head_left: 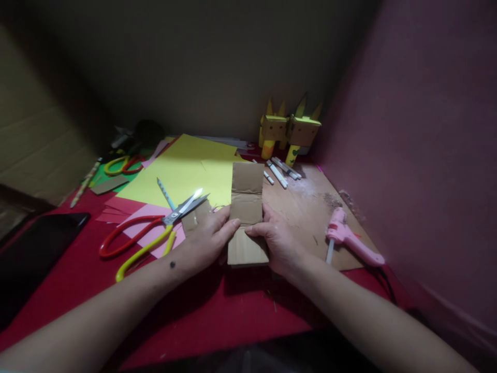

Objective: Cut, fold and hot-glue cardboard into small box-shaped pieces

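Observation:
A strip of brown cardboard (247, 207), creased across in several places, is held upright or slightly tilted over the near middle of the table. My left hand (215, 232) grips its left edge, thumb on the front face. From the right side my right hand (277, 238) grips it too, its thumb lying near a crease. The fingers behind the cardboard are hidden. Left of my left hand lie large scissors (171, 220) with one red and one yellow handle, blades apart. Beneath the blades is a small cardboard scrap (196, 215).
Yellow paper (186, 166) and pink paper (135, 228) lie on the red tablecloth (186, 321). A pink glue gun (351, 238) rests on a cardboard sheet (310, 207) at right. Markers (277, 173) and box-headed cardboard figures (305, 132) are behind. A dark phone-like slab (42, 243) lies left.

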`<state>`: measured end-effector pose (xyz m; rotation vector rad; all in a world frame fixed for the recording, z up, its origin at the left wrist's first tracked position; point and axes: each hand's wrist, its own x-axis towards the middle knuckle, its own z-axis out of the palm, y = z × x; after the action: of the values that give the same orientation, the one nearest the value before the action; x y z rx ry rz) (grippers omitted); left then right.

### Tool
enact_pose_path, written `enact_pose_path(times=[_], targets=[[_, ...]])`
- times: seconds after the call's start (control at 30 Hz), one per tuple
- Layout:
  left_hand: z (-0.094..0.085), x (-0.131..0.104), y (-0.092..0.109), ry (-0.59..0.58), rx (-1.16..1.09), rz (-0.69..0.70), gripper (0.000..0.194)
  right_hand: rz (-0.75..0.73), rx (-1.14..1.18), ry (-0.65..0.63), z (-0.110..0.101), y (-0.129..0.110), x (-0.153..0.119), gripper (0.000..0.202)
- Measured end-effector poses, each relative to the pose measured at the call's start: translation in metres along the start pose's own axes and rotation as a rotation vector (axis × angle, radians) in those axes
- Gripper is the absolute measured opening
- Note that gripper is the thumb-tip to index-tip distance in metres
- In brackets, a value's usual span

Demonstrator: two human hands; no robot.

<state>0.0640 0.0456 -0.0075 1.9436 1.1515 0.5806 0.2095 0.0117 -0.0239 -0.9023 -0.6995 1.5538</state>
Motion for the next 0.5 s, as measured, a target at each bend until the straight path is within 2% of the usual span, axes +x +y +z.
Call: enact_pose_path(times=[0.2, 0.5], targets=[[0.0059, 0.0014, -0.0038, -0.006, 0.013, 0.111, 0.037, 0.003, 0.014, 0.019, 0.0000, 0.0024, 0.0005, 0.062], [0.0039, 0.0007, -0.0071, -0.036, -0.017, 0.074, 0.034, -0.005, 0.012, 0.055, 0.0008, 0.0015, 0.0000, 0.064]])
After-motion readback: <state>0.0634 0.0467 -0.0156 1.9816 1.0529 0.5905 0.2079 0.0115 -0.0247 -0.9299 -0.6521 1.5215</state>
